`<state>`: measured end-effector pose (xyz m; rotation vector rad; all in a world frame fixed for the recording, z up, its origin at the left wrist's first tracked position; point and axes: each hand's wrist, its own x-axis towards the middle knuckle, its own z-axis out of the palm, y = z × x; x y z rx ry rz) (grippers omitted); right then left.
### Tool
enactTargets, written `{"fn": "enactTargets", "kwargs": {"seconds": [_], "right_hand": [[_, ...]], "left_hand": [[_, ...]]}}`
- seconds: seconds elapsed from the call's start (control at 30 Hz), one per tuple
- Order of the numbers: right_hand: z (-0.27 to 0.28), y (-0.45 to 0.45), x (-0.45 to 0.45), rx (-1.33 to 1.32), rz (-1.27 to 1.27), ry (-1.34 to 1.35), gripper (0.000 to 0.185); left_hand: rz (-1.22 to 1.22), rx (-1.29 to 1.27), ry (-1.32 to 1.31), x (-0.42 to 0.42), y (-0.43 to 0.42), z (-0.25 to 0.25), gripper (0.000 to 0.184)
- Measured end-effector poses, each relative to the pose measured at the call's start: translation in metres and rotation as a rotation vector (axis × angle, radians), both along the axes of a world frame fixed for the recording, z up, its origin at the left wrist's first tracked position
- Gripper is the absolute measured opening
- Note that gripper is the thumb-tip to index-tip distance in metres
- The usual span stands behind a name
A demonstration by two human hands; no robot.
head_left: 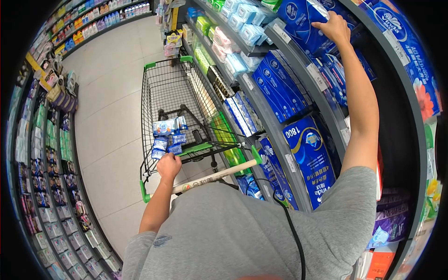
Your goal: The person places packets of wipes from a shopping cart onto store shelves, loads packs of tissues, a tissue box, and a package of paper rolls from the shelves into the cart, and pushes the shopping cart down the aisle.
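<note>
My right hand [333, 30] reaches up to the shelf at the upper right and grips a blue Vinda tissue pack [298, 21] by its shiny wrap. Some of its fingers are hidden. My left hand [169, 165] is closed in a fist at the near end of the shopping cart [148, 93], just beyond the pale cart handle [210, 176]. What it holds, if anything, is hidden. Close in front of it, several small blue packs [175, 148] and a white-and-blue pack [164, 127] lie in the cart.
Shelves on the right carry blue tissue packs [280, 86], a large blue Vinda pack [309, 154] and pale wipe packs [252, 33]. Another stocked shelf [56, 186] lines the left side. Tiled floor [109, 116] runs between them. A black cable [295, 228] hangs over my shirt.
</note>
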<state>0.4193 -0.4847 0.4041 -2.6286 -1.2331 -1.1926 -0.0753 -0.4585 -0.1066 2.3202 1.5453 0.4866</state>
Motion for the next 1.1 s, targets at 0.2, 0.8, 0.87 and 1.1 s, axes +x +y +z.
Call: {"fn": "enactTargets", "kwargs": {"seconds": [0.2, 0.8, 0.87, 1.1], "right_hand": [[0.01, -0.018, -0.043, -0.021, 0.187, -0.366, 0.072], [-0.07, -0.013, -0.199, -0.143, 1.012, -0.121, 0.073], [-0.073, -0.007, -0.205, -0.139, 1.023, -0.114, 0.073], [-0.077, 0.008, -0.214, -0.19, 1.052, -0.095, 0.076]], "left_hand": [[-0.008, -0.018, -0.012, 0.0, 0.001, -0.004, 0.023], [-0.006, -0.026, -0.005, -0.003, -0.005, -0.004, 0.019], [-0.011, -0.023, 0.006, -0.001, -0.003, 0.002, 0.018], [0.006, -0.044, 0.006, 0.002, -0.001, -0.008, 0.021]]}}
